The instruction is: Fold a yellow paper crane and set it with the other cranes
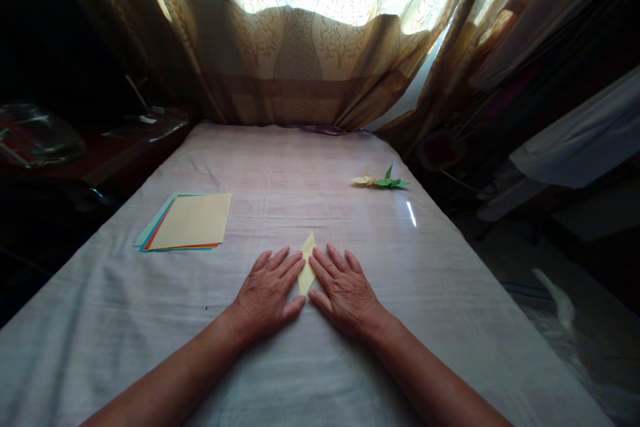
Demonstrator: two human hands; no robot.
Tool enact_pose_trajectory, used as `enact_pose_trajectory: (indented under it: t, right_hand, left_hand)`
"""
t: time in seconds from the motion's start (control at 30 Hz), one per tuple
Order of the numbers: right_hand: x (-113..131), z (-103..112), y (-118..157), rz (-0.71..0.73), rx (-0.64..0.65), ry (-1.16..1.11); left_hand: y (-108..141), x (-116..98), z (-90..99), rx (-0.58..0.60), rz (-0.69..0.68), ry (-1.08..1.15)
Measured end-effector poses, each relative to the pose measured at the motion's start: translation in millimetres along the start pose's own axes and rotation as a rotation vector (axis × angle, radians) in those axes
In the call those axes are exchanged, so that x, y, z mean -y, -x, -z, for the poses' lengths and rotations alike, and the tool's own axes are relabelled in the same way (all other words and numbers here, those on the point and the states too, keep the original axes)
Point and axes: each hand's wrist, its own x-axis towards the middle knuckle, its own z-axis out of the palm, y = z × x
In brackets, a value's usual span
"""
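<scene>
A small pale yellow piece of folded paper (308, 273), shaped like a narrow diamond, lies flat on the cloth with one point facing away from me. My left hand (270, 287) lies palm down at its left side, fingertips on its edge and fingers stretched out. From the other side my right hand (345, 287) rests palm down too, its fingertips touching the paper's right edge. Both thumbs are near the lower point. The fingertips cover parts of the paper's side edges.
A stack of square coloured paper sheets (193, 221), cream on top, lies at the left. Toward the far right stand a green folded paper bird (391, 180) and a cream one (364, 180). The white cloth (280, 173) reaches back to a patterned curtain (295, 47).
</scene>
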Motion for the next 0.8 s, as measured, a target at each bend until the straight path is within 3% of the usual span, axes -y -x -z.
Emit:
enact_pose_trajectory:
  t: [0.27,0.53,0.8]
  right_hand:
    - [-4.9,0.0,5.1,-0.013,0.010,-0.013]
    - [-4.8,-0.5,5.2,0.002,-0.009,-0.019]
    - [-3.9,-1.5,6.1,-0.001,-0.032,-0.026]
  left_hand:
    - [-12.4,1.0,12.1,0.035,-0.005,0.038]
    - [-45.9,16.8,0.3,0.149,-0.060,0.006]
    - [-63.8,28.6,2.9,0.224,-0.073,0.000]
